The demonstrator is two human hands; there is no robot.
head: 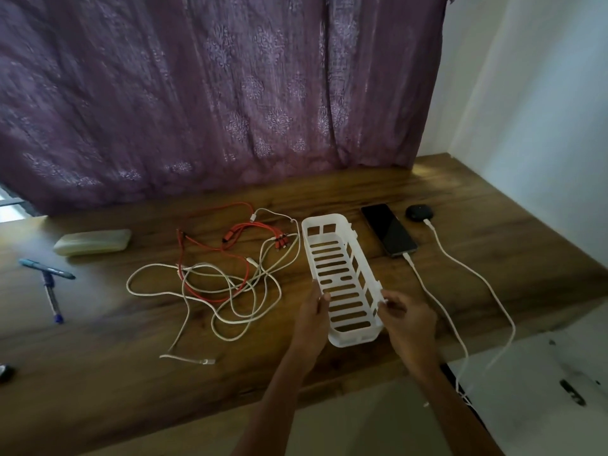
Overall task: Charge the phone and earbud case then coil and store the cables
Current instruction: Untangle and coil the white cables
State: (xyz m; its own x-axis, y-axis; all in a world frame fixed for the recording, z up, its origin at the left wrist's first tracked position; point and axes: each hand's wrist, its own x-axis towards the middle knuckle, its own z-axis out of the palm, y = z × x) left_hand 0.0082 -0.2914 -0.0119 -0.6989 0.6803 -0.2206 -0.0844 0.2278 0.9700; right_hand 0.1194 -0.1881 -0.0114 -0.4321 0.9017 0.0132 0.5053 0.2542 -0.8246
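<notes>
A white slotted plastic basket lies lengthwise on the wooden table. My left hand grips its left wall near the front end, and my right hand pinches its right wall. To the basket's right lies a black phone with a white cable plugged into its near end. Beyond it sits a black earbud case with another white cable plugged in. Both cables run off the table's right front edge. Left of the basket lie tangled white cables and a red multi-head cable.
A pale green case and two blue pens lie at the left of the table. A dark object sits at the far left edge. A purple curtain hangs behind the table. A white wall stands to the right.
</notes>
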